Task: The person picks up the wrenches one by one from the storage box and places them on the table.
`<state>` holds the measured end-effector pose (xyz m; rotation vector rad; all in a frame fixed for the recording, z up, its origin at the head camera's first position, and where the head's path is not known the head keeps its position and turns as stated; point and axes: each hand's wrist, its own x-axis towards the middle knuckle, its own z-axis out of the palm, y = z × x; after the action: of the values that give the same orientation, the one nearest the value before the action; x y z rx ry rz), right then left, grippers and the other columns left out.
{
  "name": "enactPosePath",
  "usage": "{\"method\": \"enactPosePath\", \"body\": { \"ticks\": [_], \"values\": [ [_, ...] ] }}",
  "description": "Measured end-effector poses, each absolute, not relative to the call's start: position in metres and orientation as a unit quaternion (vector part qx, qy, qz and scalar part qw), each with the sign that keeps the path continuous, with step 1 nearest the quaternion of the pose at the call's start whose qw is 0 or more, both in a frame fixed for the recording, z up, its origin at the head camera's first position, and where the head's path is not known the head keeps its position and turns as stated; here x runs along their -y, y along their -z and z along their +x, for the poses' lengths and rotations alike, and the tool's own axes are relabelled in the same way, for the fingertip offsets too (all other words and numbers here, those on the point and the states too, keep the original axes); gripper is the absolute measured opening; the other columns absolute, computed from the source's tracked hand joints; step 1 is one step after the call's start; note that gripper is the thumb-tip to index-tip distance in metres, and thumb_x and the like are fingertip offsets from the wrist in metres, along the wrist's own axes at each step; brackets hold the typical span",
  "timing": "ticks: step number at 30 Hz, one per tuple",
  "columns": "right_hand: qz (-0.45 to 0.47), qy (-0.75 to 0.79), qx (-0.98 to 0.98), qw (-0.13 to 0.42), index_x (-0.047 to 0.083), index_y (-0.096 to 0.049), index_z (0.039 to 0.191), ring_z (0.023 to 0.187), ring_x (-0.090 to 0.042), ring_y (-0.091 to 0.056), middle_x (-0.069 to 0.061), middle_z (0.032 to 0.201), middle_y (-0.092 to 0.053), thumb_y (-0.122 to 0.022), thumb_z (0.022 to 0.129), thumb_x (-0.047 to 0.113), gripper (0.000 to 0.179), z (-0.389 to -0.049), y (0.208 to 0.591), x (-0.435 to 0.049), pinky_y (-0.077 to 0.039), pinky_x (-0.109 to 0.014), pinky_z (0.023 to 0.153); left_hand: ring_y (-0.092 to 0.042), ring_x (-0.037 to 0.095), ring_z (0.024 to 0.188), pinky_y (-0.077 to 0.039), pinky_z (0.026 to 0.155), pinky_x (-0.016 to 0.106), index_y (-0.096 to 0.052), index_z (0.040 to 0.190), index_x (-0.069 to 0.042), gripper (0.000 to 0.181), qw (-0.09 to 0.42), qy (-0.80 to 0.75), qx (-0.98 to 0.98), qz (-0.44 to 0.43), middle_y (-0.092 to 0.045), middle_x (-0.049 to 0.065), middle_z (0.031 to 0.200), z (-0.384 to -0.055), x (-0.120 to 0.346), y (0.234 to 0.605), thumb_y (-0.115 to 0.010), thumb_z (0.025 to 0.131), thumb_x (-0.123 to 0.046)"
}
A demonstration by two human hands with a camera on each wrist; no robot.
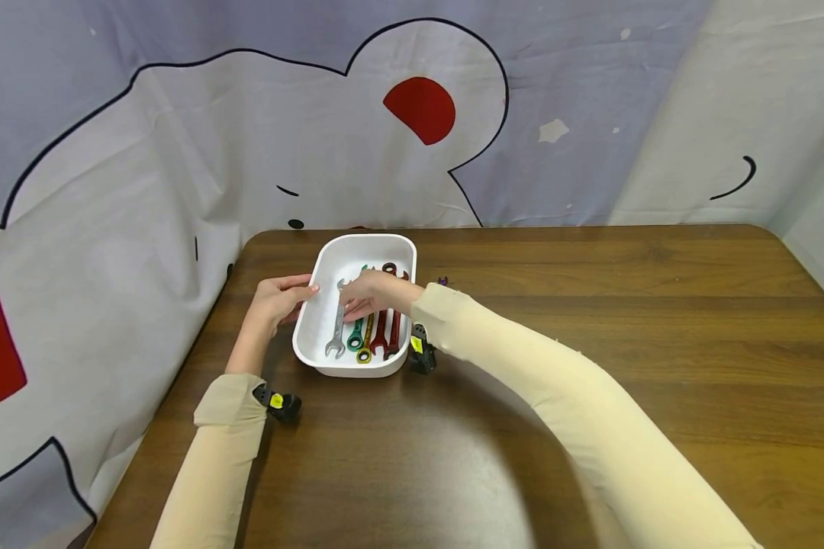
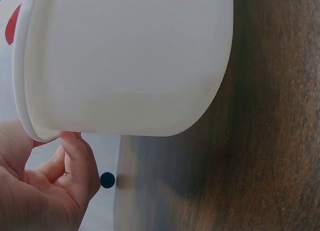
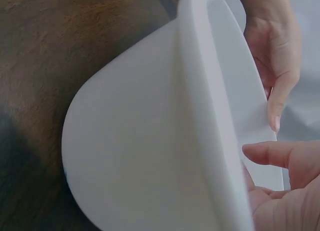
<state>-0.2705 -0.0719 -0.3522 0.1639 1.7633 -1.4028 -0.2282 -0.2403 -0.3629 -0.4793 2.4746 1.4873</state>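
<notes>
A white plastic tray (image 1: 323,367) stands at the far left of the table with several combination wrenches in it. My left hand (image 1: 278,301) grips its left rim, thumb over the edge and fingers outside; the left wrist view shows those fingers against the outer wall. My right hand (image 1: 371,293) reaches inside, thumb and fingers apart in the right wrist view. Its fingertips are right beside a silver wrench (image 1: 338,328) along the left side. Green (image 1: 355,337), yellow (image 1: 365,348) and red wrenches (image 1: 380,335) lie to the right, their upper parts partly hidden by that hand.
Behind the right sleeve, a small purple tool end (image 1: 442,280) shows on the wooden table (image 1: 625,305). A patterned cloth (image 1: 247,145) hangs along the back and left edges. Each wrist carries a black camera (image 1: 284,407).
</notes>
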Motion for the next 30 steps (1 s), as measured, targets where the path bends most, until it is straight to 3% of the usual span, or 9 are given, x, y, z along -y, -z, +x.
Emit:
{"method": "enactPosePath", "body": {
  "ticks": [3, 7, 14, 20, 27, 30],
  "values": [
    [0.064, 0.560, -0.707, 0.427, -0.005, -0.054, 0.096, 0.118, -0.031, -0.060, -0.016, 0.090, -0.057, -0.052, 0.091, -0.005, 0.005, -0.2694, 0.3529, 0.0725, -0.051, -0.030, 0.093, -0.055, 0.012, 0.093, -0.049, 0.074, 0.023, -0.051, 0.139, -0.010, 0.051, 0.107, -0.506, -0.840, -0.165, -0.052, 0.016, 0.137, -0.2286, 0.2398, 0.3633, -0.062, 0.093, -0.028],
    [0.069, 0.558, -0.705, 0.431, -0.005, -0.054, 0.094, 0.119, -0.032, -0.059, -0.015, 0.084, -0.055, -0.051, 0.091, -0.006, 0.004, -0.2678, 0.3532, 0.0732, -0.051, -0.030, 0.094, -0.056, 0.015, 0.097, -0.050, 0.079, 0.025, -0.050, 0.140, -0.009, 0.052, 0.108, -0.506, -0.840, -0.164, -0.052, 0.016, 0.138, -0.2288, 0.2409, 0.3643, -0.062, 0.093, -0.028],
    [0.079, 0.561, -0.691, 0.449, -0.010, -0.053, 0.110, 0.122, -0.031, -0.057, -0.016, 0.084, -0.055, -0.049, 0.092, -0.007, 0.019, -0.2645, 0.3514, 0.0758, -0.049, -0.029, 0.095, -0.058, 0.014, 0.096, -0.051, 0.079, 0.027, -0.052, 0.138, -0.008, 0.053, 0.101, -0.511, -0.837, -0.168, -0.053, 0.017, 0.137, -0.2261, 0.2397, 0.3624, -0.065, 0.091, -0.029],
    [0.078, 0.558, -0.692, 0.452, -0.009, -0.052, 0.100, 0.119, -0.030, -0.059, -0.016, 0.083, -0.056, -0.049, 0.092, -0.008, 0.009, -0.2622, 0.3491, 0.0771, -0.049, -0.029, 0.096, -0.057, 0.012, 0.094, -0.051, 0.076, 0.023, -0.050, 0.140, -0.009, 0.052, 0.109, -0.509, -0.838, -0.163, -0.052, 0.016, 0.137, -0.2279, 0.2406, 0.3639, -0.063, 0.092, -0.028],
    [0.075, 0.568, -0.685, 0.450, -0.012, -0.051, 0.116, 0.122, -0.033, -0.057, -0.024, 0.115, -0.059, -0.048, 0.092, -0.009, 0.025, -0.2620, 0.3532, 0.0799, -0.049, -0.031, 0.097, -0.056, 0.011, 0.094, -0.050, 0.075, 0.022, -0.049, 0.141, -0.010, 0.054, 0.116, -0.507, -0.838, -0.166, -0.050, 0.016, 0.140, -0.2283, 0.2431, 0.3662, -0.062, 0.093, -0.029],
    [0.071, 0.566, -0.688, 0.448, -0.012, -0.053, 0.113, 0.121, -0.032, -0.058, -0.022, 0.101, -0.061, -0.048, 0.092, -0.009, 0.022, -0.2621, 0.3546, 0.0812, -0.049, -0.031, 0.096, -0.056, 0.010, 0.093, -0.050, 0.073, 0.020, -0.049, 0.141, -0.010, 0.054, 0.116, -0.506, -0.839, -0.165, -0.051, 0.016, 0.139, -0.2289, 0.2431, 0.3658, -0.062, 0.093, -0.030]
  ]
}}
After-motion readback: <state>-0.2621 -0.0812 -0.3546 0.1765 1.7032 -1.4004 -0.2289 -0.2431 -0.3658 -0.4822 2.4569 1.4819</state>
